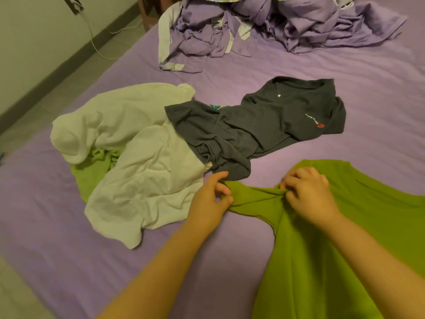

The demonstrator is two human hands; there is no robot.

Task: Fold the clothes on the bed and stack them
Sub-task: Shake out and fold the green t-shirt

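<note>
I look down from head height onto a bed (299,72) with a purple sheet. Nearest me, at lower right, a green shirt (322,261) lies partly spread, its body running off the bottom edge. Both my hands are on its sleeve. My left hand (210,199) pinches the sleeve's outer end between thumb and curled fingers. My right hand (309,194) is closed on a bunch of the same cloth nearer the shoulder, fingers curled into it. Between the two hands the sleeve is gathered in a twisted ridge, not flat.

Beyond my left hand lies a crumpled white garment (138,162), with a scrap of another green cloth (92,166) showing under its left side. A dark grey shirt (264,125) with a small red logo lies across the white one's right edge, unfolded, collar pointing away from me. Its lower hem comes just beside my left fingertips. At the far end sits a heap of purple bedding (276,26) (not clothes to fold, I judge).

I take this as the start of the first fold: the green shirt is being laid out and its sleeve straightened. No folded stack shows anywhere, so most of the task remains. The next move calls for drawing the sleeve taut and flat, then turning it inward over the body.
</note>
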